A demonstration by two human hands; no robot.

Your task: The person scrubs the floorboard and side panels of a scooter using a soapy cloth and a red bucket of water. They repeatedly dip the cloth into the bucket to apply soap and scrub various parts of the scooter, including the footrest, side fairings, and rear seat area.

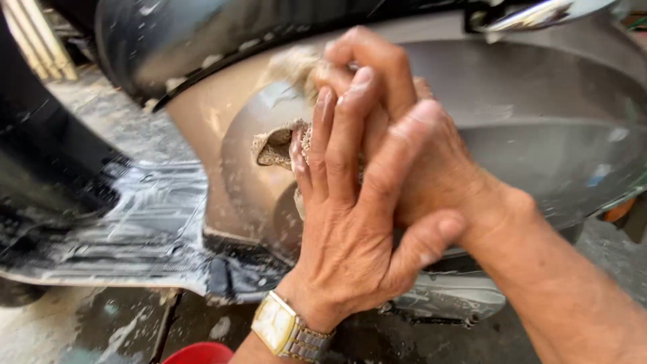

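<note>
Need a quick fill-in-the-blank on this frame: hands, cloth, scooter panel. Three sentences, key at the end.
1. Both hands press a wet beige cloth against the scooter's grey-brown side ____.
2. The left hand wears a gold-and-silver ____ on its wrist.
3. The right hand lies ____ the left hand, its fingers curled over the cloth.

Missing words: panel; wristwatch; behind

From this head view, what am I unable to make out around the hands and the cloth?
- Cloth: mostly hidden between left hand and right hand; its full shape is unclear.
- Scooter side panel: its upper part is cut off by the top edge.
- Red container: cut off by the bottom edge.
- Soapy footboard: blurred; surface detail is unreadable.
</note>
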